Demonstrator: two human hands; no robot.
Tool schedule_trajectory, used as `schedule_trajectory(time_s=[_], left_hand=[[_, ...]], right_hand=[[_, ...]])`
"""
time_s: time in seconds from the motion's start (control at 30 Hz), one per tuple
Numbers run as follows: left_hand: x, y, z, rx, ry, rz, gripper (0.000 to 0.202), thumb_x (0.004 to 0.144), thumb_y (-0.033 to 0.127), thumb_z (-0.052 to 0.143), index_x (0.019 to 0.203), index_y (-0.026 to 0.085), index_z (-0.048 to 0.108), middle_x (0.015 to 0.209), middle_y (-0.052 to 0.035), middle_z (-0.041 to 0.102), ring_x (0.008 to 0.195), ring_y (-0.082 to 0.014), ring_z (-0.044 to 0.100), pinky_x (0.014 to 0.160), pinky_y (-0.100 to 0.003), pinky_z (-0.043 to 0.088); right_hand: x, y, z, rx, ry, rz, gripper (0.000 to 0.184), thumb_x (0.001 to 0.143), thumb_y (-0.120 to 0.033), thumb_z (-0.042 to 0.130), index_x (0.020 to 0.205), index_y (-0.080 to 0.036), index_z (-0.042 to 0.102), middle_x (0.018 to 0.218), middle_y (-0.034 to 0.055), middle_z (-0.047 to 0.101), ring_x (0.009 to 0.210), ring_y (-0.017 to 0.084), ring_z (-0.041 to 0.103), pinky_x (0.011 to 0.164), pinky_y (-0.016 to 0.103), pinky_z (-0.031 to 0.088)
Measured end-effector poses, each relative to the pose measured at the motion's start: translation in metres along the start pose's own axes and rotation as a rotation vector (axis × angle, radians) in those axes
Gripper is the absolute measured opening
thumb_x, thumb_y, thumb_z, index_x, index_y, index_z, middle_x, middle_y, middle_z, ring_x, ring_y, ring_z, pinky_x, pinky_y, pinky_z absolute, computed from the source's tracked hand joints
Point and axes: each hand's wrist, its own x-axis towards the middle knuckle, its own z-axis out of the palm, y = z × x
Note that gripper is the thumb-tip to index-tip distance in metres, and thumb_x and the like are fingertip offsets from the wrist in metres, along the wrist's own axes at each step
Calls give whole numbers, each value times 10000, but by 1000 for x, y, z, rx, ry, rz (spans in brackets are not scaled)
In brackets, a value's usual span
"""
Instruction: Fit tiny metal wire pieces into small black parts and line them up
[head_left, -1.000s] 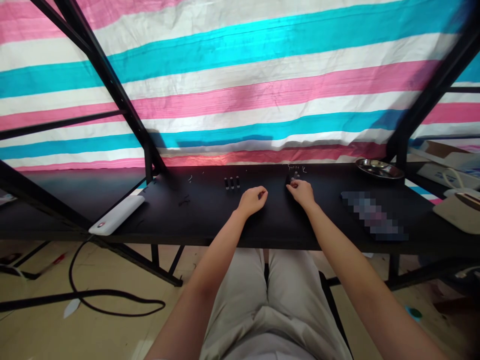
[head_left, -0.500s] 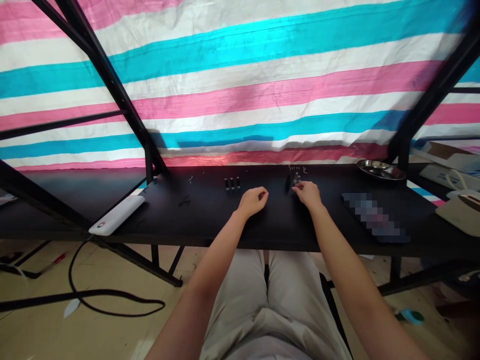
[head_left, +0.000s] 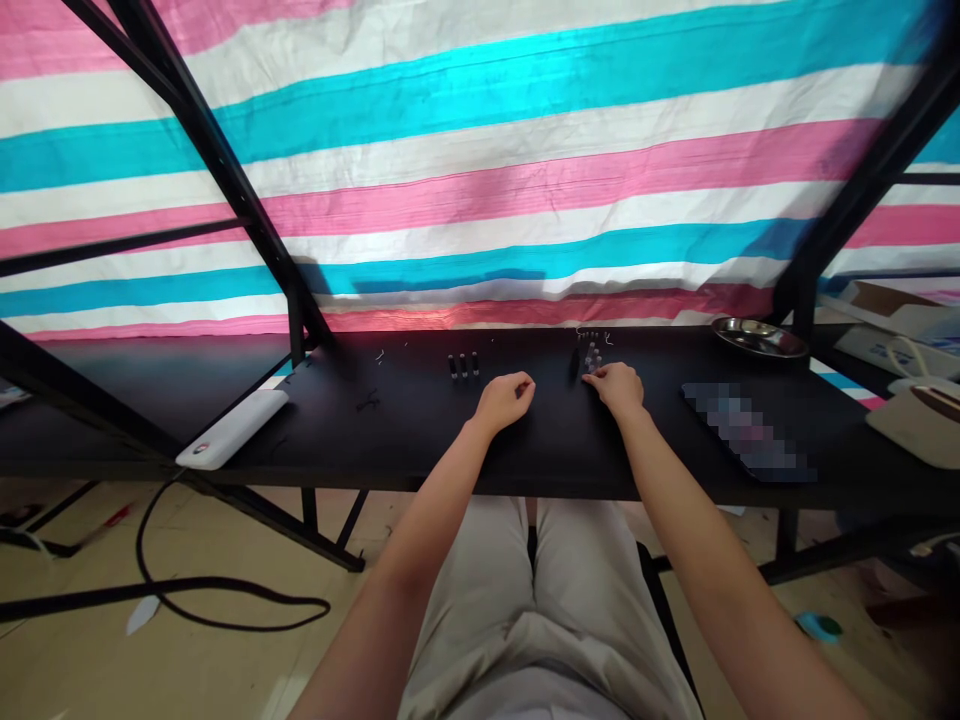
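Three dark, pale-ended cylinders (head_left: 463, 366) sit at ten o'clock from the left hand (head_left: 506, 401), which curls loosely, its grip hidden. Small clear cylinders (head_left: 592, 354) lie at eleven o'clock from the right hand (head_left: 619, 388), pinched close beside them; whether it grasps one, I cannot tell.

A black surface (head_left: 420, 440) carries a white oblong object (head_left: 234, 430), three dark cylinders (head_left: 463, 366) and small pale pieces (head_left: 592, 349). A metal dish (head_left: 759, 340) sits at right.
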Motion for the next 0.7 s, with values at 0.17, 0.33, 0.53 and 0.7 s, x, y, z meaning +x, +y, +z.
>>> schedule_trajectory(time_s=[0.17, 0.33, 0.53, 0.7], left_hand=[[1, 1, -3, 79, 98, -183, 269, 843, 276, 462, 1080, 211, 573, 737, -11, 641, 674, -148, 592, 634, -232, 403], [3, -4, -13, 201, 212, -530, 695, 839, 242, 467, 1445, 172, 135, 915, -105, 666, 778, -225, 639, 739, -312, 437], [7, -11, -19, 285, 127, -625, 716, 861, 259, 434, 1467, 181, 62, 1032, -168, 643, 859, -275, 643, 783, -370, 441], [9, -15, -16, 316, 91, -640, 596, 883, 263, 395, 1442, 199, 198, 1089, -182, 610, 893, -296, 633, 763, -384, 449]], right_hand=[[-7, 2, -4, 21, 1, -4, 460, 740, -514, 589, 1042, -172, 646, 1017, 130, 653, 953, 264, 603, 750, 328, 441], [-17, -3, -8, 97, 96, -69, 446, 761, -559, 525, 997, -186, 594, 991, 103, 635, 900, 249, 598, 722, 326, 422], [-23, -8, -13, 164, 201, -23, 467, 765, -592, 486, 1005, -191, 492, 936, 98, 616, 821, 250, 592, 697, 336, 402], [-21, -4, -12, 108, 125, 14, 518, 762, -550, 521, 1112, -179, 429, 981, 126, 611, 873, 270, 597, 723, 352, 410]])
